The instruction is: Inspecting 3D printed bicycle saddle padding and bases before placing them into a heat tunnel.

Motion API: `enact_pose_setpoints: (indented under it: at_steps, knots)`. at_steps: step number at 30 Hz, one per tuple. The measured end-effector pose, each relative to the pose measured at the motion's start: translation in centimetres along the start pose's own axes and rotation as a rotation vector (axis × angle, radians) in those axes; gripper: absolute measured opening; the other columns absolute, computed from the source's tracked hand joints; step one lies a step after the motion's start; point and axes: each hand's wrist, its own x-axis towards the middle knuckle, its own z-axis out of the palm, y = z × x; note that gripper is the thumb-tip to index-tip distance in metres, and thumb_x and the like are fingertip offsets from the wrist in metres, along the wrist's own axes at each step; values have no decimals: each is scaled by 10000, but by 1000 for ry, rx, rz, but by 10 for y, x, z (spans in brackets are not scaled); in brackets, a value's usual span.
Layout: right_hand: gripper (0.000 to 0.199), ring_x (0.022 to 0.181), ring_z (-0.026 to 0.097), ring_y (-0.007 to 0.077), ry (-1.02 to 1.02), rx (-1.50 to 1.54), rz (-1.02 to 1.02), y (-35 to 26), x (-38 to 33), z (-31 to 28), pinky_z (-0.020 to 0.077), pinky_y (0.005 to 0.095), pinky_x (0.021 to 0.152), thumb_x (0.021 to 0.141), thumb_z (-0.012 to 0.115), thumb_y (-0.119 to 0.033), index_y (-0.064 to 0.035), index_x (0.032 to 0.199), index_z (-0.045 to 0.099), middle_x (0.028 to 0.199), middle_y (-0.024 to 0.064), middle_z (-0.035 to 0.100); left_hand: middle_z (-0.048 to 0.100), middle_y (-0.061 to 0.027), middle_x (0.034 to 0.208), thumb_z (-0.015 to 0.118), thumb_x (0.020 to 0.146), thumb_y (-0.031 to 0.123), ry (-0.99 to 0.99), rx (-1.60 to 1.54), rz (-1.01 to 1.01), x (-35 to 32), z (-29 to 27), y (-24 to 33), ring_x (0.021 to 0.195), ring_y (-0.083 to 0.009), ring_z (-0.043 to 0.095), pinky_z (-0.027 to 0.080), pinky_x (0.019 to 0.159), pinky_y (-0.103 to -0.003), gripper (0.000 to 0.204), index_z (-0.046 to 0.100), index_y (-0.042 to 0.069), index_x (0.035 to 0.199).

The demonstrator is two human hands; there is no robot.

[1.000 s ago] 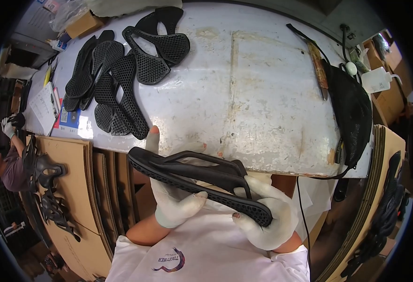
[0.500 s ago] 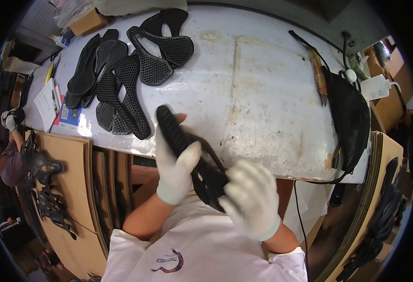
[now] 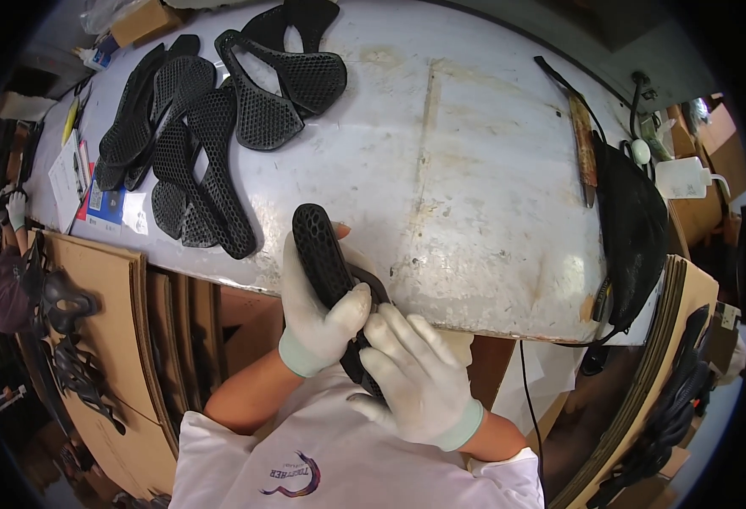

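Note:
A black honeycomb-lattice pad (image 3: pixel 316 248), shaped like a bicycle saddle cover, is tilted in front of my chest at the table's near edge. My left hand (image 3: pixel 322 318), in a white glove, is closed round its middle with the thumb on top. My gloved right hand (image 3: pixel 415 373) lies against the pad's lower part, fingers stretched out and thumb apart. That lower part is mostly hidden by my hands. Several similar saddle pads (image 3: pixel 212 127) lie overlapping on the table at the left.
The white, stained table (image 3: pixel 491 170) spreads ahead. On its right lie a black mesh bag (image 3: pixel 636 229) and a worn wooden-handled tool (image 3: pixel 583 144), near a white bottle (image 3: pixel 682 178). Papers (image 3: pixel 69 178) lie far left. Cardboard sheets (image 3: pixel 93 339) stand below; another person's gloved hand (image 3: pixel 16 209) shows at far left.
My right hand has moved left and inward along the pad, and its fingers are now sharp instead of blurred. The pad has turned slightly in my left hand. The view has shifted a little.

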Motion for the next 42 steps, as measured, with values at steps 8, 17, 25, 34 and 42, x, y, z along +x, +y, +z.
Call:
enact_pose_setpoints:
  at_steps: [8, 17, 25, 34, 42]
  knots:
    - [464, 1272, 639, 374, -30, 9, 16, 6, -23, -13, 480, 450, 1121, 856, 763, -411, -8, 1071, 685, 1309, 229, 677, 652, -109, 878, 629, 760, 22, 67, -77, -116, -4, 3, 10, 755, -153, 622, 527, 729, -302, 666, 383, -12, 1378]
    - [540, 1338, 593, 374, -69, 12, 66, 1, 6, -4, 429, 472, 1173, 860, 755, -459, -8, 1145, 670, 1398, 230, 625, 649, -116, 879, 619, 752, 18, 34, -16, -47, -1, 0, 4, 734, -153, 607, 522, 709, -300, 654, 385, -3, 1362]
    - [508, 1311, 566, 486, 234, 565, 191, 20, -15, -1, 445, 528, 1113, 839, 774, -288, 19, 1216, 622, 1422, 261, 564, 652, -103, 843, 645, 762, 73, 52, -95, -119, 3, 3, 14, 702, -148, 621, 529, 677, -291, 639, 395, -3, 1345]
    - [304, 786, 671, 314, 95, 103, 239, 18, -4, -15, 534, 418, 711, 900, 732, -121, -37, 1187, 674, 917, 103, 711, 595, -47, 911, 755, 788, 37, -8, 98, -164, 3, 12, 15, 736, -109, 580, 522, 663, -288, 600, 443, 3, 1299]
    - [212, 730, 702, 324, -5, 208, 343, 30, -5, -22, 546, 403, 610, 910, 704, -120, -60, 1113, 684, 857, 128, 715, 605, -77, 843, 807, 796, 180, -161, 396, -176, 13, 18, 23, 706, -186, 611, 524, 653, -361, 582, 496, -7, 1250]
